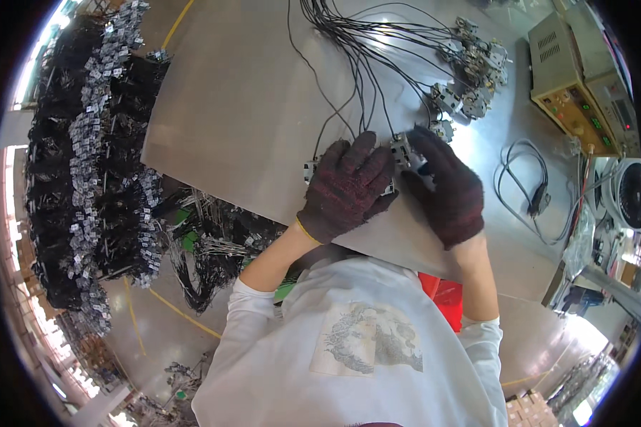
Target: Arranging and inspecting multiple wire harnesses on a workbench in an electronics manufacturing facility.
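Both my hands wear dark maroon knit gloves. My left hand (349,181) lies palm down on the metal table, fingers stretched out over small metal pieces with black cables. One silver piece (310,169) shows past its left edge; the rest under the palm is hidden. My right hand (449,192) curls its fingers and thumb around a small silver connector-like part (402,151) just right of the left hand. Thin black cables (367,92) run from these pieces toward the far edge.
More silver cable-end parts (477,71) are heaped at the far right. Beside them stand beige test boxes with lit displays (584,117), and a loose grey cord (538,192) lies coiled. Bundles of black cables with silver ends (92,156) hang at the left, and a red bin (445,302) sits below the table edge.
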{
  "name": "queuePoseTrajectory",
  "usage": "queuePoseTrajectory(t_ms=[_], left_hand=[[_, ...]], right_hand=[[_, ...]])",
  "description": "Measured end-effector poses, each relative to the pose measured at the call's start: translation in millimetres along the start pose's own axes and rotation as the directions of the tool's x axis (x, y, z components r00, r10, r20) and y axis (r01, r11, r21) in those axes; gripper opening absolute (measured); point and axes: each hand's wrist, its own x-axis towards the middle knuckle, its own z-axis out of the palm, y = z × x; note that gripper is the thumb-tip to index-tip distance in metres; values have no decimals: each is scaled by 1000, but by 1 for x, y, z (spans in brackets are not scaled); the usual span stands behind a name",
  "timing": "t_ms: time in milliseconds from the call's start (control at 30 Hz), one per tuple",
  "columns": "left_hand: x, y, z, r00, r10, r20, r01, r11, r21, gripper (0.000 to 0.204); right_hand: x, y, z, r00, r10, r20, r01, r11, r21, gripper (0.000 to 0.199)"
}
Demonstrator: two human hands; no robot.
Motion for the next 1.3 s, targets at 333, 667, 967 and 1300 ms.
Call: queuePoseTrajectory(t_ms=[333, 667, 967, 1300], left_hand=[[7, -24, -10, 947, 40, 320, -7, 994, -105, 72], [22, -18, -34, 885, -12, 466, 82, 988, -131, 73], [30, -18, -29, 948, -21, 318, 105, 963, -249, 57], [32, -17, -27, 963, -19, 270, 85, 969, -233, 51]], right_hand=[[24, -1, 23, 988, -92, 123, 115, 975, -191, 50], [3, -8, 2, 944, 185, 273, -220, 970, 103, 46], [30, 21, -22, 951, -18, -309, -69, 960, -270, 64], [74, 39, -20, 985, 116, -125, -143, 962, -233, 43]])
